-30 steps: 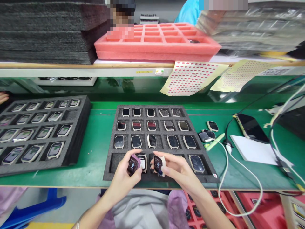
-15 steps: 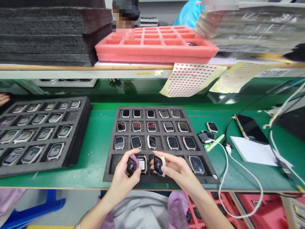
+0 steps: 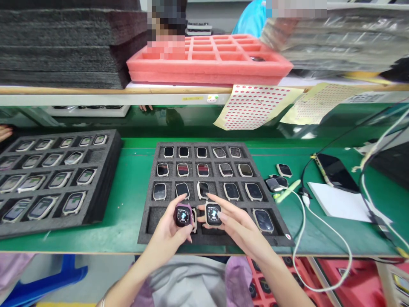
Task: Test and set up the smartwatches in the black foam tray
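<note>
My left hand [image 3: 171, 228] grips a purple smartwatch [image 3: 183, 214] without a strap, its screen lit with a dial. In my right hand [image 3: 239, 221] is a cream smartwatch [image 3: 212, 214] with a similar lit dial, its face turned up toward me. Both watches are held side by side just above the front row of a black foam tray [image 3: 150, 187]. Rows of watch cases with dark screens sit in its pockets, among them a large watch [image 3: 263, 220] at the front right. Another pale watch in the front row is mostly hidden behind my left fingers.
On the left stands a second foam tray [image 3: 96, 200] with several watches. To the right lie a few loose watches [image 3: 284, 170], a green pen-like stick [image 3: 287, 191], a white cable [image 3: 303, 226] and a phone [image 3: 337, 172]. A pink foam tray [image 3: 207, 72] rests on the shelf above.
Both watches have been tilted so their faces point more toward me, and their screens now show brighter dials. My left hand has shifted slightly right.
</note>
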The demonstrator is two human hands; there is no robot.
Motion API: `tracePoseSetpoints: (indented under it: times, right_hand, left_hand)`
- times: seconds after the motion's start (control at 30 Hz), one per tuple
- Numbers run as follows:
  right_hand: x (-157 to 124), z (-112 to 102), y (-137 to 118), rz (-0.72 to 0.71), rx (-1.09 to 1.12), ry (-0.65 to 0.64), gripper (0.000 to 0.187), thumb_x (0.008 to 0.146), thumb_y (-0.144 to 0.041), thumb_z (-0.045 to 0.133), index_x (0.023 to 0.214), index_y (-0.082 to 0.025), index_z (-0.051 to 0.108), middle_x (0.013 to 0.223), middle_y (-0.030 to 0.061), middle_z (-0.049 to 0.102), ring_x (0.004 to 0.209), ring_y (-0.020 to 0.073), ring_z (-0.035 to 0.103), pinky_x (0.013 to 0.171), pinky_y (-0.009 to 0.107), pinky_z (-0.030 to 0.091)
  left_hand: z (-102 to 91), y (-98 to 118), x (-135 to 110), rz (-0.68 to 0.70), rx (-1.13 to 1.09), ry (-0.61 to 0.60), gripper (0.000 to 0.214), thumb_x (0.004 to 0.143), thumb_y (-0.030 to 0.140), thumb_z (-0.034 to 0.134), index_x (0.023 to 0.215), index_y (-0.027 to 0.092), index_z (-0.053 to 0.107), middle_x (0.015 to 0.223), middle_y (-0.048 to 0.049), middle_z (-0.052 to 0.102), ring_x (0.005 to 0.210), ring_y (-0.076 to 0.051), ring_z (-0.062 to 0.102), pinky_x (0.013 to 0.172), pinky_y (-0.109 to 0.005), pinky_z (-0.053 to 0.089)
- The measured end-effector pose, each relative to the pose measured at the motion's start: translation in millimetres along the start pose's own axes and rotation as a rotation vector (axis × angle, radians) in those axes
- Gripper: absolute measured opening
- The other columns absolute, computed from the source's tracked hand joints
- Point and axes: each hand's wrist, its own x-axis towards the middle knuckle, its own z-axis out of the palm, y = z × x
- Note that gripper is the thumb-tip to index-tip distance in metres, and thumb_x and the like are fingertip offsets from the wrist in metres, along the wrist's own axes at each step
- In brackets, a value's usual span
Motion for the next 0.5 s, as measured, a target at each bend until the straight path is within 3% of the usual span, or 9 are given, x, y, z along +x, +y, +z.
tracePoseSetpoints:
  times: [0.2, 0.5]
  right_hand:
    - [-0.5, -3.8, 6.1, -0.003, -0.047, 0.025, 0.041, 0.094, -0.028, 0.056, 0.134, -0.025, 0.048, 0.12, 0.0101, 0.062, 0.101, 0.027, 0.063, 0.085, 0.042, 0.052]
    - [-2.4, -0.7, 4.5, -0.025, -0.177, 0.054, 0.04, 0.091, -0.026, 0.06, 0.13, -0.022, 0.051, 0.115, 0.01, 0.065, 0.094, 0.0257, 0.067, 0.084, 0.038, 0.054]
  left_hand:
    - [-9.7, -6.5, 2.3, -0.018, -0.138, -0.049, 0.044, 0.09, 0.025, 0.048, 0.133, 0.02, 0.038, 0.101, -0.0084, 0.059, 0.087, -0.02, 0.058, 0.067, -0.03, 0.054]
    - [-7.4, -1.4, -2.7, -0.093, -0.129, -0.041, 0.044, 0.089, 0.029, 0.048, 0.132, 0.02, 0.041, 0.096, -0.0075, 0.062, 0.087, -0.022, 0.061, 0.066, -0.031, 0.054]
